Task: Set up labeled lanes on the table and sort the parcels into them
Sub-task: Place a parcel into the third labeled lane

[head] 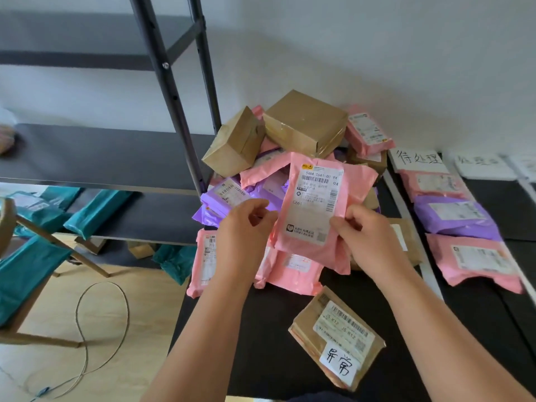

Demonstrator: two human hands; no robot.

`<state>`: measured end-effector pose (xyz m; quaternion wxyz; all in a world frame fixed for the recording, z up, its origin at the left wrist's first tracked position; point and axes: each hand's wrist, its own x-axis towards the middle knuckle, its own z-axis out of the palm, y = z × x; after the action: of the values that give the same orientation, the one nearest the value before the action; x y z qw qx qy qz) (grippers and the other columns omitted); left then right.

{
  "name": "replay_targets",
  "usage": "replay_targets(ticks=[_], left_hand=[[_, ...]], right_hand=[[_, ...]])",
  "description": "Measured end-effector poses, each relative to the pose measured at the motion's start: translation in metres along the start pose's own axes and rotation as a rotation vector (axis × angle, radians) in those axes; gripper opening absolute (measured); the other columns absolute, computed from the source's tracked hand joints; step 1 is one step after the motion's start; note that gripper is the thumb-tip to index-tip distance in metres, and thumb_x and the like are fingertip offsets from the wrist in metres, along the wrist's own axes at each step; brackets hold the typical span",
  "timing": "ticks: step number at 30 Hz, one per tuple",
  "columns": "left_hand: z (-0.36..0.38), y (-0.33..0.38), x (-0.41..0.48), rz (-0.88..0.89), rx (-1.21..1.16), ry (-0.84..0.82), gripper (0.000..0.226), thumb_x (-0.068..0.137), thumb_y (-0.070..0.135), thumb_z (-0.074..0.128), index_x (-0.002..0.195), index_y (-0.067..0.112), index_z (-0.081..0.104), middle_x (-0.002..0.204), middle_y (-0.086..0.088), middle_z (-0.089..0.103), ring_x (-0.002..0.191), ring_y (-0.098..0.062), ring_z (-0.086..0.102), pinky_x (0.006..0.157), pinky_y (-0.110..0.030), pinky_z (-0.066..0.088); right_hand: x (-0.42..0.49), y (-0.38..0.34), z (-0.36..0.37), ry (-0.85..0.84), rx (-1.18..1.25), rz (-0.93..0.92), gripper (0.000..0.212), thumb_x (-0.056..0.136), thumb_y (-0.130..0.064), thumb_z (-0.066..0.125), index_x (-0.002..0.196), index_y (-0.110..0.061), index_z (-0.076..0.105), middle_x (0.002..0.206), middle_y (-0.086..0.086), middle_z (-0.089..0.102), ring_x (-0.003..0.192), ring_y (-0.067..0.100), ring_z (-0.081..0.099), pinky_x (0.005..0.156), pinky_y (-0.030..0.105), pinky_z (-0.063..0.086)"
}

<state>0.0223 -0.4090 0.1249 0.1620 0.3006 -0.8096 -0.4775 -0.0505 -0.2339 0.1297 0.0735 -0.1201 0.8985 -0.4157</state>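
A brown parcel (310, 320) lies nearest me on the black table (261, 329), flat, with a white handwritten slip (340, 363) stuck on its near corner.

Just beyond it, both my hands are up over the table. My left hand (243, 227) has its fingers curled at the left edge of a pink parcel (313, 204), and my right hand (368, 236) pinches that parcel's lower right edge between thumb and fingers. So I hold it in both hands, label side towards me and lifted above the heap.

Under and behind it is the unsorted heap. Pink mailers (290, 268) lie flat at the near side and a purple mailer (223, 195) to the left. Two cardboard boxes (304, 123) sit tilted on top against the wall.

To the right, past a white strip (429, 274) laid along the table, three parcels lie in a row in one lane. The near one is pink (475, 259), the middle one purple (455, 216), the far one pink (432, 184). At the head of that lane is a white handwritten card (417, 161). A second card (478, 165) lies beside it, heading the next lane.

Off to the left stands a dark metal shelf (87, 152) with teal parcels (95, 210) beneath its board.
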Motion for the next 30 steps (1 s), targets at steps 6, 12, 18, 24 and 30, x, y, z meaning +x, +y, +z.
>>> replay_targets(ticks=[6, 12, 18, 24, 30], left_hand=[[-0.006, 0.036, -0.010, 0.056, -0.157, -0.012, 0.014, 0.085, 0.035, 0.075, 0.095, 0.042, 0.067, 0.084, 0.015, 0.068, 0.080, -0.004, 0.064, 0.068, -0.023, 0.053], [-0.024, 0.047, -0.010, -0.020, -0.326, -0.014, 0.015, 0.084, 0.025, 0.077, 0.097, 0.019, 0.078, 0.085, 0.010, 0.075, 0.076, -0.003, 0.069, 0.072, -0.022, 0.058], [-0.041, 0.058, -0.019, -0.052, -0.503, -0.124, 0.010, 0.084, 0.017, 0.076, 0.091, 0.010, 0.076, 0.082, -0.002, 0.077, 0.074, -0.016, 0.072, 0.067, -0.024, 0.060], [-0.049, 0.066, -0.029, -0.010, -0.514, -0.177, 0.010, 0.083, 0.016, 0.076, 0.090, 0.008, 0.076, 0.082, -0.002, 0.077, 0.074, -0.016, 0.074, 0.064, -0.020, 0.058], [-0.047, 0.073, -0.042, 0.032, -0.518, -0.250, 0.014, 0.081, 0.014, 0.077, 0.090, 0.003, 0.075, 0.085, -0.008, 0.077, 0.083, -0.027, 0.074, 0.077, -0.033, 0.061]], right_hand=[[-0.019, -0.025, -0.035, -0.028, 0.105, -0.126, 0.024, 0.093, -0.027, 0.064, 0.075, -0.012, 0.057, 0.076, -0.004, 0.067, 0.069, -0.001, 0.062, 0.061, 0.023, 0.046], [-0.029, -0.035, -0.044, 0.001, 0.147, -0.162, 0.016, 0.092, -0.026, 0.065, 0.083, -0.012, 0.064, 0.085, -0.015, 0.070, 0.082, -0.002, 0.065, 0.070, 0.016, 0.052], [-0.034, -0.039, -0.048, 0.045, 0.264, -0.125, 0.015, 0.093, -0.023, 0.066, 0.082, -0.012, 0.067, 0.075, -0.007, 0.069, 0.070, 0.004, 0.064, 0.062, 0.013, 0.048], [-0.037, -0.046, -0.059, 0.172, 0.227, -0.156, 0.020, 0.091, -0.037, 0.066, 0.087, -0.018, 0.066, 0.079, -0.007, 0.068, 0.073, 0.002, 0.064, 0.063, 0.009, 0.047], [-0.038, -0.056, -0.072, 0.292, 0.111, -0.205, 0.029, 0.091, -0.044, 0.063, 0.082, -0.017, 0.062, 0.074, -0.006, 0.065, 0.072, 0.005, 0.060, 0.062, 0.008, 0.045]])
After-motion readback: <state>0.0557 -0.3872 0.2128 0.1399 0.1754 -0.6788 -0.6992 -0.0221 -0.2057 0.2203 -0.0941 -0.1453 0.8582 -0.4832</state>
